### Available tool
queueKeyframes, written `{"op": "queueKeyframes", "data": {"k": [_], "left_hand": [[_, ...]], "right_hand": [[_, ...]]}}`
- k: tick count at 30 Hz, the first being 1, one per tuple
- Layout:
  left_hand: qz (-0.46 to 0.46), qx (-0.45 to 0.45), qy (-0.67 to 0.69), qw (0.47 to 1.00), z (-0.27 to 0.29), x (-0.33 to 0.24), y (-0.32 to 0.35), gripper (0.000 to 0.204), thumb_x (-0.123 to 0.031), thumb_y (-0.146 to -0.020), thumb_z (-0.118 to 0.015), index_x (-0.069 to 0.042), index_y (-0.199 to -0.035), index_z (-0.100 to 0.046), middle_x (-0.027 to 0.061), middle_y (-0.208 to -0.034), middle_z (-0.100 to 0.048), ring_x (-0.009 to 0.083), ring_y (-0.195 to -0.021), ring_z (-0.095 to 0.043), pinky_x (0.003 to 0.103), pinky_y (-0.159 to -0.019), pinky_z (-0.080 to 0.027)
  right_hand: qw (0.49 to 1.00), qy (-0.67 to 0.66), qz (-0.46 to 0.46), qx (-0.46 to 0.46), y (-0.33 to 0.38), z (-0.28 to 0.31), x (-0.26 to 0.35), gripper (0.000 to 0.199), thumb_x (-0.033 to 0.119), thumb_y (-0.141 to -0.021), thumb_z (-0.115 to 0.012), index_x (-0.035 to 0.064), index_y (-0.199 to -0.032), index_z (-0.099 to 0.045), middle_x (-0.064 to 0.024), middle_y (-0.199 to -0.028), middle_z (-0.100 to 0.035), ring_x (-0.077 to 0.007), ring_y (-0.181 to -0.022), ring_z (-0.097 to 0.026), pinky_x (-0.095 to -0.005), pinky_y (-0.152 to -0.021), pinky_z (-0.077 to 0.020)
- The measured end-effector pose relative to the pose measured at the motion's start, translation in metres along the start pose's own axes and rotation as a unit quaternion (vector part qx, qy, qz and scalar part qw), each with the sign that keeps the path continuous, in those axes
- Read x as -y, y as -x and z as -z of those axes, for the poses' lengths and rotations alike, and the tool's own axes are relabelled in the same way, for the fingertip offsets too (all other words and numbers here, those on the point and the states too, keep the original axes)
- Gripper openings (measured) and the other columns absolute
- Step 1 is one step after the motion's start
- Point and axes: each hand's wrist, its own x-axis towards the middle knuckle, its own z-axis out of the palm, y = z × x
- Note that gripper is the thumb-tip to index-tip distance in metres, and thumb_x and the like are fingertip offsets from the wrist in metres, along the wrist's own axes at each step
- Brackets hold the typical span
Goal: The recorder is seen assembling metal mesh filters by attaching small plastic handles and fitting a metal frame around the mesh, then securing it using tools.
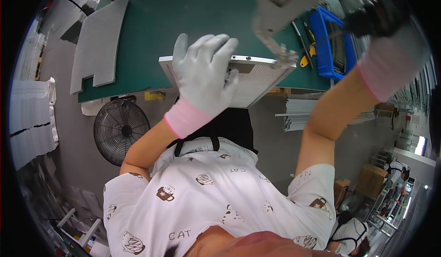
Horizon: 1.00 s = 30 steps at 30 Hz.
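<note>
My left hand [202, 68], in a grey-white glove with a pink cuff, lies against the top edge of a white-framed mesh panel [262, 80]. Its fingers are stretched out and slightly apart. The panel stands tilted at the near edge of the green table. A grey tool or machine part [287, 13], smeared by motion, has its narrow tip at the panel's right corner. My right hand [397, 61], gloved alike, is raised at the far right beside a blurred black part [379, 15]. Its fingers are hidden or smeared, so their grip cannot be made out.
On the green table [183, 8], a notched mesh sheet [101, 45] lies left. A blue bin [325, 50] of small parts stands right, beside a yellow-handled tool [305, 60]. Below are a black floor fan [121, 130] and stacked white strips [303, 114]. Other people [349, 234] are at lower right.
</note>
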Motion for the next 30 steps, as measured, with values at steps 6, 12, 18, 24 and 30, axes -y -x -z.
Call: {"op": "queueKeyframes", "data": {"k": [6, 12, 18, 24, 30], "left_hand": [[0.037, 0.051, 0.074, 0.995, 0.003, 0.004, 0.003, 0.026, -0.016, -0.07, -0.074, -0.014, -0.094, -0.064, -0.0018, -0.078, -0.064, 0.0171, -0.073, -0.06, 0.039, -0.091, -0.04], [0.062, 0.068, 0.107, 0.99, 0.006, 0.003, 0.002, 0.02, -0.01, -0.067, -0.076, -0.009, -0.084, -0.065, 0.0012, -0.084, -0.069, 0.0194, -0.079, -0.063, 0.038, -0.092, -0.039], [0.05, 0.066, 0.109, 0.991, 0.003, 0.005, 0.001, 0.019, -0.01, -0.067, -0.076, -0.008, -0.083, -0.065, 0.0018, -0.084, -0.069, 0.0198, -0.079, -0.063, 0.037, -0.086, -0.04], [0.041, 0.147, 0.052, 0.987, 0.02, 0.01, 0.007, 0.024, -0.015, -0.069, -0.075, -0.009, -0.09, -0.064, 0.0004, -0.08, -0.064, 0.0205, -0.074, -0.061, 0.034, -0.076, -0.041], [-0.058, 0.213, 0.011, 0.975, 0.023, 0.024, 0.008, 0.021, -0.017, -0.069, -0.074, -0.011, -0.083, -0.059, 0.0006, -0.074, -0.059, 0.02, -0.066, -0.059, 0.033, -0.065, -0.043]], "right_hand": [[0.986, 0.101, -0.055, -0.119, 0.029, -0.062, -0.006, 0.017, 0.021, -0.088, -0.063, 0.0048, -0.088, -0.058, 0.0027, -0.07, -0.051, -0.003, -0.05, -0.045, -0.0162, -0.045, -0.0362], [0.987, 0.116, -0.028, -0.105, 0.035, -0.062, -0.014, 0.017, 0.02, -0.087, -0.063, 0.0041, -0.09, -0.058, 0.0023, -0.071, -0.051, -0.0032, -0.052, -0.046, -0.0159, -0.047, -0.0369], [0.987, 0.125, 0.012, -0.104, 0.036, -0.056, -0.018, 0.018, 0.019, -0.086, -0.063, 0.0035, -0.091, -0.058, 0.0018, -0.072, -0.052, -0.0033, -0.054, -0.047, -0.0156, -0.049, -0.0375], [0.986, 0.116, 0.054, -0.105, 0.026, -0.028, -0.032, 0.018, 0.018, -0.085, -0.063, 0.0029, -0.093, -0.058, 0.0014, -0.074, -0.052, -0.0034, -0.056, -0.048, -0.0152, -0.05, -0.0381], [0.984, 0.107, 0.091, -0.114, 0.008, -0.012, -0.066, 0.019, 0.017, -0.084, -0.063, 0.0023, -0.095, -0.057, 0.001, -0.075, -0.052, -0.0036, -0.058, -0.049, -0.0149, -0.052, -0.0388]]}}
